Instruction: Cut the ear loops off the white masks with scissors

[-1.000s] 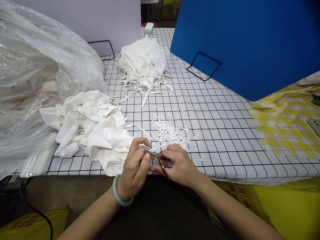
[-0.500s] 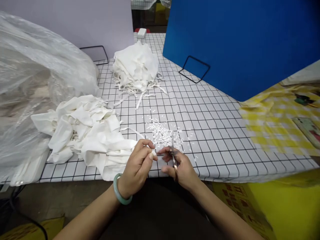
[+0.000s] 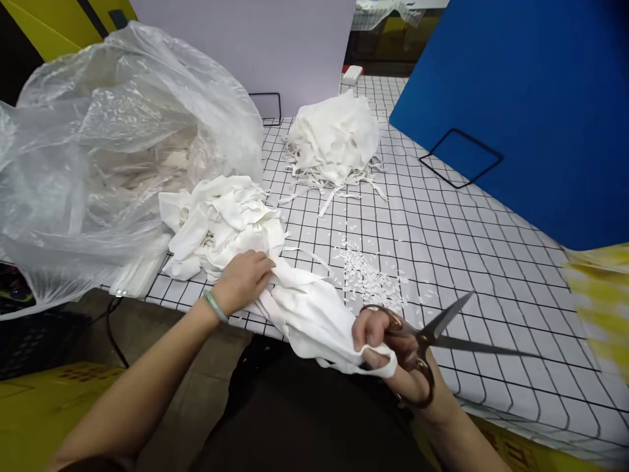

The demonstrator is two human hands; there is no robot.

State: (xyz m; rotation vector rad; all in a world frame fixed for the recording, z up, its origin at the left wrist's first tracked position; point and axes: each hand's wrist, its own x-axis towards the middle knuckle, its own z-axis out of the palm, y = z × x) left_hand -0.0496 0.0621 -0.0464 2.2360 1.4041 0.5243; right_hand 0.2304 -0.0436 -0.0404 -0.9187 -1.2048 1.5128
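My right hand [image 3: 393, 347] has its fingers through the handles of the scissors [image 3: 432, 337], whose blades stand apart and point right. The same hand also grips the looped end of a white cloth piece [image 3: 314, 314], stretched across the table's front edge. At its other end my left hand [image 3: 244, 278], with a green bangle on the wrist, is closed on the white cloth; its fingertips are partly hidden. Behind that hand lies a heap of crumpled white cloth pieces [image 3: 230, 216]. Small white snippets [image 3: 368, 278] are scattered on the table, left of the scissors blades.
A second pile of white cloth pieces with loose straps [image 3: 337, 137] sits farther back on the checked tablecloth [image 3: 417, 229]. A big clear plastic bag [image 3: 122, 131] bulges at left. A blue panel [image 3: 515, 98] and a pale panel [image 3: 295, 46] stand behind. Yellow checked cloth [image 3: 599, 308] lies right.
My left hand has moved left onto the white cloth. My right hand now grips the cloth's looped end, with the scissors turned rightward and opened. The view has shifted left.
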